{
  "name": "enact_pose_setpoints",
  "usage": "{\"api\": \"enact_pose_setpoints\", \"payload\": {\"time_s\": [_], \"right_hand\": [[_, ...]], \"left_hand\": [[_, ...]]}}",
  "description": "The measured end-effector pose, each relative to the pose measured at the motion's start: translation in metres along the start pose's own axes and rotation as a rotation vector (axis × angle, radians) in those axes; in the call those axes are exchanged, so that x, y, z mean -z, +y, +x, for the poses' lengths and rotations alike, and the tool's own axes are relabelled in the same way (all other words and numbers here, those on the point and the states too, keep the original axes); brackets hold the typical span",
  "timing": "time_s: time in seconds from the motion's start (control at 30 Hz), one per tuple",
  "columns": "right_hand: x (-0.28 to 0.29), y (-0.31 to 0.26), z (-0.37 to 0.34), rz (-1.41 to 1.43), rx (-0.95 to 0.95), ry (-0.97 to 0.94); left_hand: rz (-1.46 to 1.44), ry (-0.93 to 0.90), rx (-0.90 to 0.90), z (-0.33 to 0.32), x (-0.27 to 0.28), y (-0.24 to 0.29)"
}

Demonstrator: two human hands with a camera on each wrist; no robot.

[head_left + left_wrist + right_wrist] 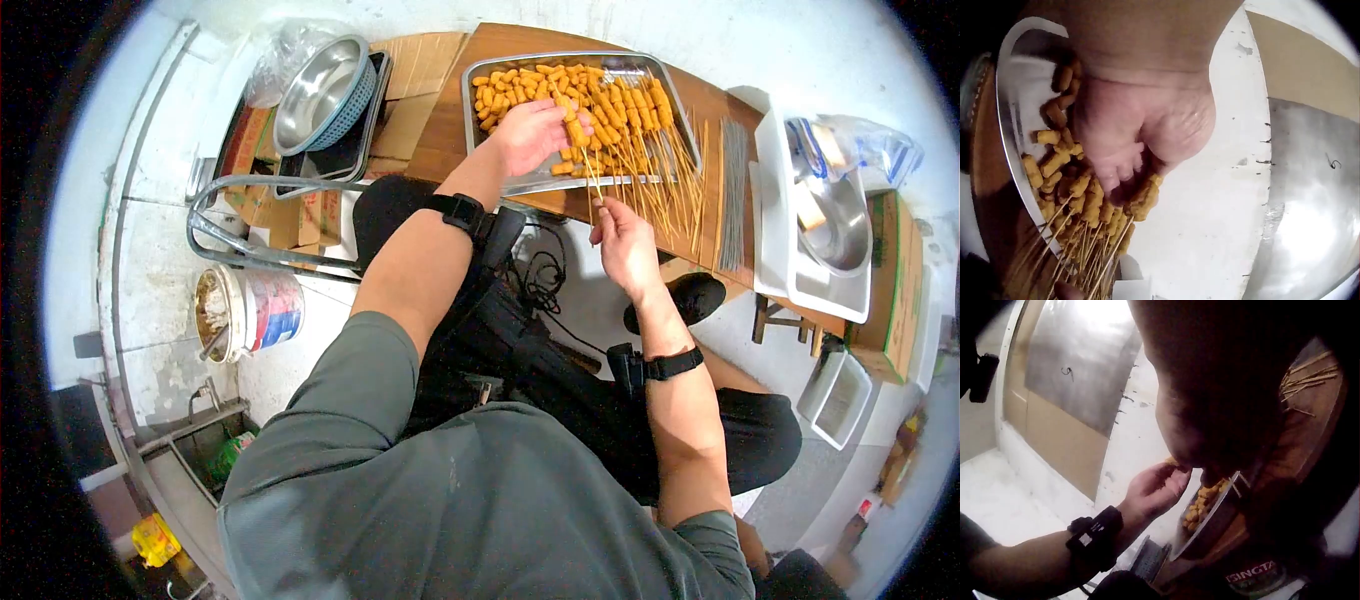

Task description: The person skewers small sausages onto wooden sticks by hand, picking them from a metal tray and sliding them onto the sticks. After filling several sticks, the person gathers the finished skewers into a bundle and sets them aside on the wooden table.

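Observation:
My left hand (530, 137) is over the front of a metal tray (469, 112), gripping orange-brown food pieces (1143, 201) threaded on a thin bamboo skewer (597, 186). Lower on that skewer, just past the tray's near edge, my right hand (626, 243) pinches the stick between thumb and fingers. Loose short food pieces (497, 92) fill the tray's left part. Several loaded skewers (640, 103) lie side by side on its right, their sticks jutting over the near rim. In the right wrist view the right hand (1210, 419) is dark and hides most of the skewer.
Right of the tray, bamboo sticks (699, 190) and a bundle of grey rods (735, 190) lie on the wooden table (440, 135). Farther right stands a white bin (772, 200) with a metal bowl (845, 235). Left are stacked basins (318, 95), a metal rail (275, 262) and a bucket (265, 308).

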State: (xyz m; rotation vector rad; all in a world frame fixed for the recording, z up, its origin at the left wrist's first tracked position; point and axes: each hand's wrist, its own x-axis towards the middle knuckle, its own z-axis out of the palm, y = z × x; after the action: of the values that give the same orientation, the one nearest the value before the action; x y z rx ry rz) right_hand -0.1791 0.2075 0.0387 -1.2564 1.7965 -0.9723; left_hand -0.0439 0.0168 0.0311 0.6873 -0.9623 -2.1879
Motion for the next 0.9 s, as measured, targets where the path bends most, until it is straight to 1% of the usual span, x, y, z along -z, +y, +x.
{"api": "enact_pose_setpoints", "payload": {"time_s": [0.07,0.13,0.2,0.23,0.27,0.3,0.33,0.4,0.43,0.47,0.53,0.57,0.63,0.67,0.7,0.73,0.77,0.8,0.83,0.9], "right_hand": [[-0.001,0.006,0.003,0.016,-0.034,-0.018],[0.0,0.008,0.004,-0.047,0.027,-0.014],[0.005,0.007,0.005,-0.076,0.017,0.012],[0.007,0.007,0.006,-0.106,0.066,0.081],[0.011,0.008,0.007,-0.138,0.112,0.15],[0.015,0.011,0.012,-0.196,0.163,0.198],[0.021,0.006,0.015,-0.202,0.156,0.219],[0.032,-0.005,0.02,-0.304,0.2,0.263],[0.036,-0.002,0.029,-0.336,0.158,0.233],[0.038,0.0,0.031,-0.309,0.234,0.276],[0.047,0.004,0.037,-0.364,0.277,0.283],[0.048,0.003,0.034,-0.382,0.264,0.336],[0.053,0.005,0.029,-0.375,0.247,0.363],[0.056,0.007,0.028,-0.363,0.239,0.377],[0.056,0.015,0.026,-0.379,0.226,0.416],[0.055,0.019,0.024,-0.325,0.227,0.47],[0.057,0.021,0.023,-0.321,0.221,0.493],[0.059,0.021,0.021,-0.32,0.217,0.513],[0.062,0.018,0.017,-0.289,0.222,0.515],[0.067,0.015,0.016,-0.243,0.243,0.524]], "left_hand": [[-0.006,-0.012,0.006,0.0,0.002,-0.003],[-0.015,-0.029,0.013,0.002,0.007,-0.007],[0.081,0.126,0.063,0.002,0.009,-0.007],[0.209,0.162,0.101,-0.003,0.007,-0.004],[0.209,0.148,0.1,-0.003,0.008,-0.003],[0.382,0.245,0.102,-0.001,0.01,-0.006],[0.557,0.337,0.102,0.0,0.01,-0.006],[0.986,0.433,0.125,0.002,0.011,-0.003],[1.148,0.432,0.042,-0.001,0.006,-0.002],[1.395,0.382,0.137,0.0,0.001,0.004],[1.403,0.411,0.041,0.038,0.078,-0.04],[1.405,0.391,0.033,0.035,0.068,-0.035],[1.636,0.349,0.104,0.019,0.04,-0.022],[1.637,0.328,0.092,0.026,0.063,-0.028],[1.71,0.267,-0.012,0.038,0.107,-0.042],[1.778,0.2,-0.119,0.052,0.124,-0.053],[1.823,0.239,0.006,0.039,0.078,-0.037],[1.863,0.282,0.132,0.011,0.027,-0.017],[1.861,0.254,0.116,0.005,0.014,-0.017],[1.87,0.287,0.233,0.004,0.005,-0.008]]}}
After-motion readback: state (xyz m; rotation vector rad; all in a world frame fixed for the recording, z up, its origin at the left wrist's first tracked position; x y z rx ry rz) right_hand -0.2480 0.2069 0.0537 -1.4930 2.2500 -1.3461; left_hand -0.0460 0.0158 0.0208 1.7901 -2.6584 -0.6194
